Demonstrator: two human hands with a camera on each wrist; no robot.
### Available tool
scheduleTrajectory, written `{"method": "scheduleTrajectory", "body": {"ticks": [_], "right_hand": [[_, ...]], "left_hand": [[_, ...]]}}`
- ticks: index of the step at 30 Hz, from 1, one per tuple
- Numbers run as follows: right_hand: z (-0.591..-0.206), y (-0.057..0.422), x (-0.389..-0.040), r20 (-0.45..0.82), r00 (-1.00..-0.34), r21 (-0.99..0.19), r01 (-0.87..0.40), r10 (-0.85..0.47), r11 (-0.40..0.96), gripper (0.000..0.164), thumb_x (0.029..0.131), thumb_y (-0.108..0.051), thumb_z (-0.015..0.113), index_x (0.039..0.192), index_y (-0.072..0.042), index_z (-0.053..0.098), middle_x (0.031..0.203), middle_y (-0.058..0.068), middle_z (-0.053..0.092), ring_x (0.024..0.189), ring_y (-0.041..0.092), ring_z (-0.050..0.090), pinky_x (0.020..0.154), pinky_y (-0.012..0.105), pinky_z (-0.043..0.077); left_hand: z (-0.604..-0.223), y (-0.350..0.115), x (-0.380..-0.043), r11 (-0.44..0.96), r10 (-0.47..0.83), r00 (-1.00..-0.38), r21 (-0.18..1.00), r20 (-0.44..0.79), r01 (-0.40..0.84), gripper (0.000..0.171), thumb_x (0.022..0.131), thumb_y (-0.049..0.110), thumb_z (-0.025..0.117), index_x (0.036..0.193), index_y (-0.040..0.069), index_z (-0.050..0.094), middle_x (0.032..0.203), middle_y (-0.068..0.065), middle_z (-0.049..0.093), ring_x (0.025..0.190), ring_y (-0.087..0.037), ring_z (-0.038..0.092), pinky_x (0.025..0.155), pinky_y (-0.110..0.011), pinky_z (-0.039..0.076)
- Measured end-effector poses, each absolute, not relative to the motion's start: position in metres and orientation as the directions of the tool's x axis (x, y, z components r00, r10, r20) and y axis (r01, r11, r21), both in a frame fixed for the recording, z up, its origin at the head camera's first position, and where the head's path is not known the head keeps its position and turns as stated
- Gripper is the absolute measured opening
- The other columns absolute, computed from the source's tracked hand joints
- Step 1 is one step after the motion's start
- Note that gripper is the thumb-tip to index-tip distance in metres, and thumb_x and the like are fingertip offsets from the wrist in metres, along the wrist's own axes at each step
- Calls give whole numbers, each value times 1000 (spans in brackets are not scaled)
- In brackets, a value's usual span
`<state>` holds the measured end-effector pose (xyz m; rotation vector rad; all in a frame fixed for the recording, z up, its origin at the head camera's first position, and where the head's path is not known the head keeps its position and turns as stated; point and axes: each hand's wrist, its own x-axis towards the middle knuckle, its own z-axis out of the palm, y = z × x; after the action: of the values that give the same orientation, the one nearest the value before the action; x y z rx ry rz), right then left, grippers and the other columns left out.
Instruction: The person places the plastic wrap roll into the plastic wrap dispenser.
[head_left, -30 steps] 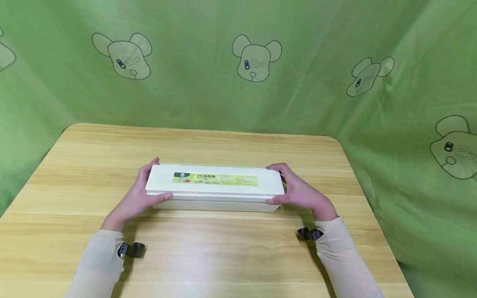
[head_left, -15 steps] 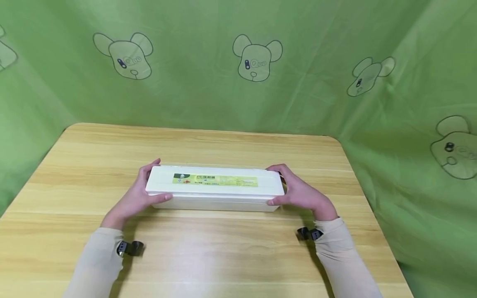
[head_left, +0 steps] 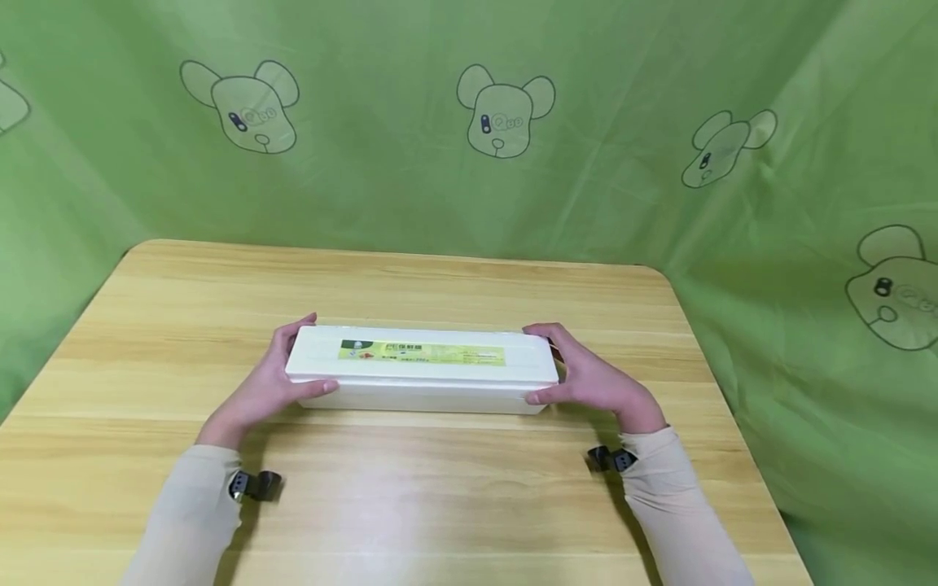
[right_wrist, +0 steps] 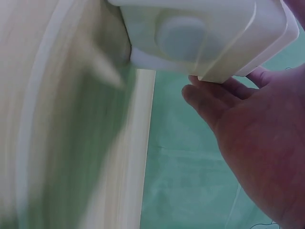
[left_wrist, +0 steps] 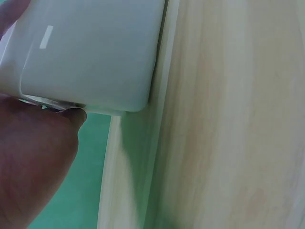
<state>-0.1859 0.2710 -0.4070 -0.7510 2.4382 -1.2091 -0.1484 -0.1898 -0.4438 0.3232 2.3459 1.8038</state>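
Note:
A long white cling film box (head_left: 421,395) lies across the middle of the wooden table, its lid down, with a yellow-green label (head_left: 421,352) on top. My left hand (head_left: 271,382) grips its left end, thumb along the front face and fingers around the back. At the other end my right hand (head_left: 586,376) holds it the same way, thumb on the front. In the left wrist view the box's smooth white front (left_wrist: 95,52) fills the upper left. The right wrist view shows a round grey mark on the box's end (right_wrist: 181,38), with my fingers behind it.
The wood-grain tabletop (head_left: 410,496) extends around the box on all sides. Green cloth (head_left: 381,195) printed with cartoon animal heads hangs behind the table and along its sides. A small black camera is strapped at each wrist.
Both hands keep their hold on the ends of the box. The seam below the lid's front edge has narrowed; otherwise the box stays in place.

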Motion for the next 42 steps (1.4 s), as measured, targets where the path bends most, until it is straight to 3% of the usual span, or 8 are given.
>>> {"method": "scheduleTrajectory", "body": {"ticks": [5, 10, 13, 18, 28, 36, 42], "right_hand": [[-406, 276, -182, -67, -808, -745, -349, -585, 568, 109, 69, -33, 91, 153, -15, 24, 152, 9, 25, 140, 29, 24, 115, 53, 21], [-409, 279, -179, -75, -805, -747, -346, -589, 568, 112, 70, -23, 91, 156, -20, 19, 153, 11, 23, 141, 31, 23, 115, 55, 19], [-412, 279, -179, -63, -805, -749, -352, -590, 561, 111, 70, -19, 91, 156, -19, 20, 152, 12, 25, 139, 32, 25, 114, 57, 20], [-414, 279, -178, -60, -812, -734, -358, -581, 576, 110, 69, -19, 91, 155, -19, 22, 148, 12, 30, 137, 31, 29, 113, 56, 24], [-416, 281, -177, -13, -829, -727, -377, -560, 575, 101, 66, -8, 91, 149, -19, 34, 139, 1, 40, 131, 27, 41, 110, 53, 33], [-413, 281, -177, -3, -841, -681, -395, -542, 617, 99, 65, -10, 91, 147, -19, 37, 140, 3, 42, 128, 27, 43, 108, 54, 36], [-414, 278, -175, 4, -837, -682, -403, -547, 611, 95, 65, -7, 89, 145, -15, 38, 136, 3, 44, 125, 26, 46, 106, 51, 40]], "left_hand": [[-447, -200, -148, 273, 317, -948, 956, 19, 110, 112, 73, 8, 86, 156, 6, 11, 154, -21, 26, 135, -37, 32, 113, -54, 24], [-448, -211, -146, 273, 386, -922, 955, 3, 118, 116, 72, 6, 86, 158, 10, 9, 157, -19, 23, 137, -36, 30, 107, -22, 33], [-448, -213, -146, 225, 413, -911, 969, 2, 104, 115, 72, -1, 84, 157, 9, 8, 158, -19, 21, 139, -38, 27, 102, -13, 34], [-450, -215, -146, 203, 419, -908, 974, 9, 103, 113, 70, -8, 81, 157, 10, 10, 157, -20, 22, 139, -40, 27, 102, -14, 36], [-449, -214, -150, 248, 405, -914, 962, 2, 112, 110, 69, -4, 82, 155, 6, 15, 155, -17, 27, 139, -38, 30, 103, -15, 35], [-444, -211, -151, 277, 380, -925, 957, -26, 87, 109, 69, -2, 83, 155, 4, 16, 157, -18, 26, 140, -39, 30, 111, -51, 31], [-447, -214, -151, 280, 389, -921, 955, -18, 99, 109, 70, -2, 83, 155, 3, 15, 157, -18, 24, 139, -39, 30, 105, -28, 40]]}}
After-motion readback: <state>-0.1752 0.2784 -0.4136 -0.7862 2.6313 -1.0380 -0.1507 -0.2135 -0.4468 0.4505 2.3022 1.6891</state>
